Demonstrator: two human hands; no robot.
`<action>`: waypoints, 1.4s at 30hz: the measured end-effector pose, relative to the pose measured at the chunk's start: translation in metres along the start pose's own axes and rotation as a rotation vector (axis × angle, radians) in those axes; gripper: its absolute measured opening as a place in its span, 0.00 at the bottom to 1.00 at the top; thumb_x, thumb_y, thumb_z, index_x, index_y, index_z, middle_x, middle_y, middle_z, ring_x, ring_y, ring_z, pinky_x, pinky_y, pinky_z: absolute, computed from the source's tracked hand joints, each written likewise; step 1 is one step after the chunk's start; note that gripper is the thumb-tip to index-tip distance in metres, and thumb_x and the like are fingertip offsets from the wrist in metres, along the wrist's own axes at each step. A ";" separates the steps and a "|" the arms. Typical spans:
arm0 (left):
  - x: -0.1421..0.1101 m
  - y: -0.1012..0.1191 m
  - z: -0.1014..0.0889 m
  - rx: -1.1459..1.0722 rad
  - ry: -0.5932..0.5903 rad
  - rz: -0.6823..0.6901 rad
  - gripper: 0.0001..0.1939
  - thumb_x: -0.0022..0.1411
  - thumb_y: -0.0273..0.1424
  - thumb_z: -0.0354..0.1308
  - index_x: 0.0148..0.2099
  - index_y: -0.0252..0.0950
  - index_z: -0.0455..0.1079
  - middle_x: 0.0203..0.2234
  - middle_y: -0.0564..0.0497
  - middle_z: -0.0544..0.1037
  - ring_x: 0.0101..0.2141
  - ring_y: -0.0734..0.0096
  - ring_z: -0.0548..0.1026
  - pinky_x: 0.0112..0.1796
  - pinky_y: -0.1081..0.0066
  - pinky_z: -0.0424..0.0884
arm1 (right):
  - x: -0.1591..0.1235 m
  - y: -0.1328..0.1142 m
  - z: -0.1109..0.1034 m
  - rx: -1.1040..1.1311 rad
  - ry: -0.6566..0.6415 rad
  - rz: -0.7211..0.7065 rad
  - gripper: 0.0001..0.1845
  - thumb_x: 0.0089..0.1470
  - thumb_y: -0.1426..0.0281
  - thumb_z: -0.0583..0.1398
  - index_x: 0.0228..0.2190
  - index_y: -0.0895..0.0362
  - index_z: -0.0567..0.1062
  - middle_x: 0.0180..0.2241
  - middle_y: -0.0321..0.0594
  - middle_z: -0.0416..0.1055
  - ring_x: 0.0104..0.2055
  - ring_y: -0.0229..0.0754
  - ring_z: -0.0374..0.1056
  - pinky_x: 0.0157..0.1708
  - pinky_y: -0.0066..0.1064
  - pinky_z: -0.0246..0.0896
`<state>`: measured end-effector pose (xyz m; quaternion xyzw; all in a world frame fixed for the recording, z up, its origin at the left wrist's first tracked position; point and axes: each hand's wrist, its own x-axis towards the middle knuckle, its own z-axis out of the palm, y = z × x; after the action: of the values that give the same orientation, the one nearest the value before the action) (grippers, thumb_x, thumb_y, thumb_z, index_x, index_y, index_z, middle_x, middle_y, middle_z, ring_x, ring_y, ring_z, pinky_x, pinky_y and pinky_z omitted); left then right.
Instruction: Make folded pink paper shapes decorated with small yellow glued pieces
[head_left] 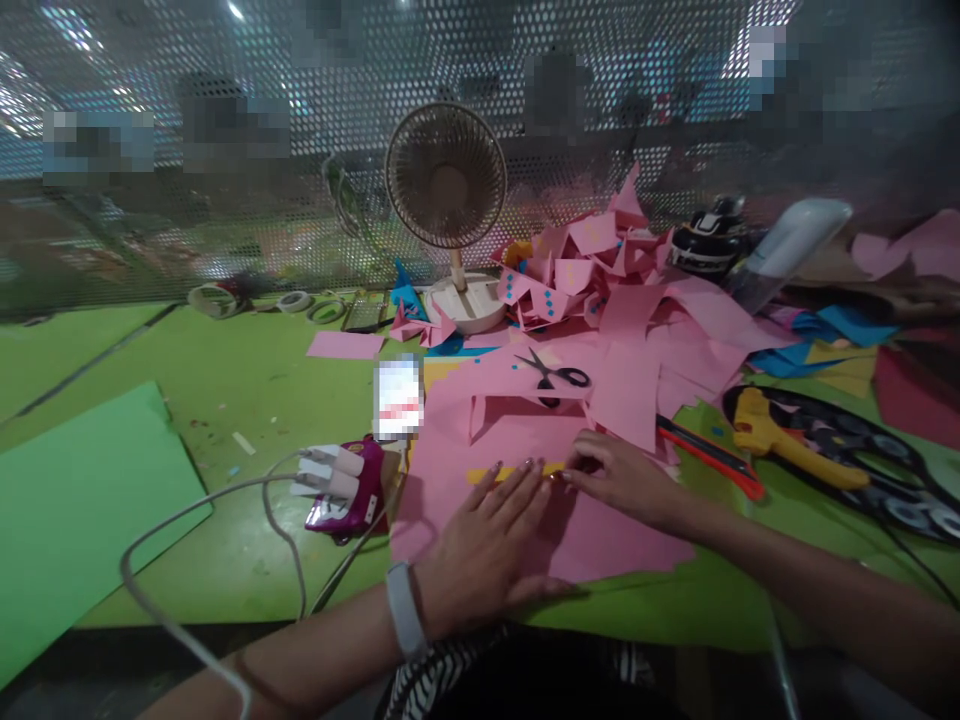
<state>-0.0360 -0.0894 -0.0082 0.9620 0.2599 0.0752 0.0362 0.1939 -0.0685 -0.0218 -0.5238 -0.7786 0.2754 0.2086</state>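
The person's left hand (487, 535) is lying palm down, fingers slightly spread, its fingertips touching a yellow strip (511, 472). The right hand (619, 475) is resting with curled fingers at the strip's right end; whether it is pinching anything, one cannot tell. The strip is lying on pink paper (442, 455) over the green tabletop (255, 400), nearer than the black-handled scissors (546, 380).

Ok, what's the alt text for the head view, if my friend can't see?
The left hand rests spread over a yellow strip on pink paper, and the right hand is at the strip's right end. Scissors lie beyond, with a fan and pink pieces farther back and a glue gun to the right.
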 end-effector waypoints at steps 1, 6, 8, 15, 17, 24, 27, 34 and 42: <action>0.002 0.001 0.004 -0.009 -0.018 -0.019 0.44 0.57 0.55 0.40 0.64 0.29 0.39 0.62 0.40 0.48 0.61 0.57 0.44 0.57 0.56 0.46 | 0.000 0.000 0.000 -0.004 0.004 0.000 0.05 0.52 0.69 0.57 0.27 0.56 0.70 0.29 0.36 0.67 0.29 0.36 0.63 0.29 0.29 0.59; 0.004 -0.002 0.012 -0.053 -0.025 -0.071 0.46 0.55 0.58 0.37 0.64 0.29 0.36 0.62 0.40 0.45 0.61 0.56 0.41 0.58 0.57 0.43 | 0.000 0.000 0.001 -0.009 0.015 -0.002 0.07 0.53 0.66 0.57 0.26 0.56 0.70 0.28 0.35 0.67 0.29 0.36 0.63 0.29 0.29 0.59; 0.004 -0.003 0.012 -0.054 -0.012 -0.076 0.46 0.55 0.58 0.37 0.64 0.29 0.36 0.62 0.39 0.44 0.61 0.57 0.41 0.58 0.56 0.43 | 0.000 0.000 0.001 0.007 0.017 0.000 0.07 0.53 0.66 0.57 0.26 0.56 0.70 0.28 0.35 0.67 0.28 0.36 0.63 0.28 0.29 0.59; 0.017 -0.012 0.012 -0.035 -0.004 -0.100 0.45 0.55 0.58 0.36 0.64 0.30 0.37 0.62 0.40 0.45 0.61 0.58 0.40 0.58 0.57 0.41 | 0.005 0.002 0.004 0.012 0.151 0.018 0.06 0.55 0.68 0.55 0.28 0.55 0.70 0.29 0.36 0.66 0.30 0.37 0.64 0.30 0.30 0.60; 0.019 -0.014 0.013 -0.046 -0.006 -0.097 0.46 0.55 0.58 0.36 0.64 0.29 0.37 0.62 0.40 0.45 0.61 0.57 0.40 0.58 0.56 0.39 | 0.006 0.004 0.004 -0.003 0.157 0.026 0.06 0.55 0.68 0.55 0.28 0.55 0.69 0.29 0.36 0.66 0.31 0.37 0.64 0.31 0.31 0.60; 0.018 -0.009 0.012 -0.084 0.002 -0.130 0.47 0.54 0.59 0.35 0.64 0.29 0.36 0.62 0.38 0.45 0.61 0.56 0.40 0.58 0.54 0.38 | 0.006 0.004 0.004 0.019 0.122 0.060 0.06 0.54 0.68 0.56 0.27 0.55 0.69 0.29 0.36 0.66 0.31 0.38 0.64 0.31 0.31 0.61; 0.017 -0.007 0.013 -0.110 0.000 -0.148 0.48 0.53 0.60 0.35 0.64 0.29 0.37 0.62 0.38 0.44 0.61 0.56 0.40 0.58 0.55 0.39 | 0.005 0.007 0.006 0.019 0.122 0.052 0.05 0.54 0.68 0.56 0.27 0.55 0.69 0.29 0.36 0.66 0.30 0.38 0.64 0.30 0.31 0.61; 0.017 -0.014 0.018 -0.127 0.001 -0.137 0.46 0.55 0.59 0.35 0.65 0.31 0.36 0.63 0.40 0.43 0.61 0.55 0.38 0.58 0.55 0.38 | 0.006 0.011 0.007 0.004 0.105 0.062 0.06 0.54 0.67 0.55 0.27 0.54 0.68 0.29 0.36 0.66 0.30 0.38 0.63 0.31 0.31 0.60; 0.019 -0.015 0.016 -0.129 -0.022 -0.142 0.46 0.54 0.59 0.35 0.65 0.33 0.35 0.63 0.43 0.42 0.62 0.56 0.37 0.59 0.55 0.37 | 0.007 0.007 0.004 0.034 0.102 0.059 0.06 0.55 0.66 0.54 0.28 0.54 0.69 0.30 0.37 0.66 0.31 0.39 0.64 0.31 0.32 0.61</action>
<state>-0.0246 -0.0677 -0.0232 0.9376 0.3218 0.0785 0.1062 0.1937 -0.0611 -0.0296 -0.5566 -0.7463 0.2673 0.2487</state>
